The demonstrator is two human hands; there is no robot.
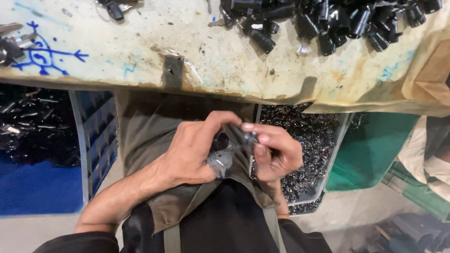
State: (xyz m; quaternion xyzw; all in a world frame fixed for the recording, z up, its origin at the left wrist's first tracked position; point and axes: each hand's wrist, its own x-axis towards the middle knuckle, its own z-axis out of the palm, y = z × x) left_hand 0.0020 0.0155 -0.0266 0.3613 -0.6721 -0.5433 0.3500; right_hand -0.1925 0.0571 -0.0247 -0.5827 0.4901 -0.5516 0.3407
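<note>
Looking down from the head camera, we see both hands meeting over the lap, just near of the bench edge. Our left hand (190,152) curls its fingers closed around a small dark cylindrical part (220,140), and the thumb wears a grey wrap (219,162). Our right hand (276,152) pinches a small metal piece (250,137) between thumb and forefinger, held against the end of the dark part; whether the two pieces are joined we cannot tell. Beneath the hands lies an olive apron (150,126) over dark clothing.

To the right, just behind the right hand, a pale bin (328,173) holds a mass of small dark metal parts, and farther right stands a green bin (370,150). To the left, a blue crate (98,136) stands under the bench, with more shiny dark parts beside it.

Farther off, the bench (140,47) spans the view, its pale top stained and marked with a blue drawing (42,51). A heap of black cylindrical parts (337,21) lies at its far right, and a few metal pieces (9,44) rest at its far left.
</note>
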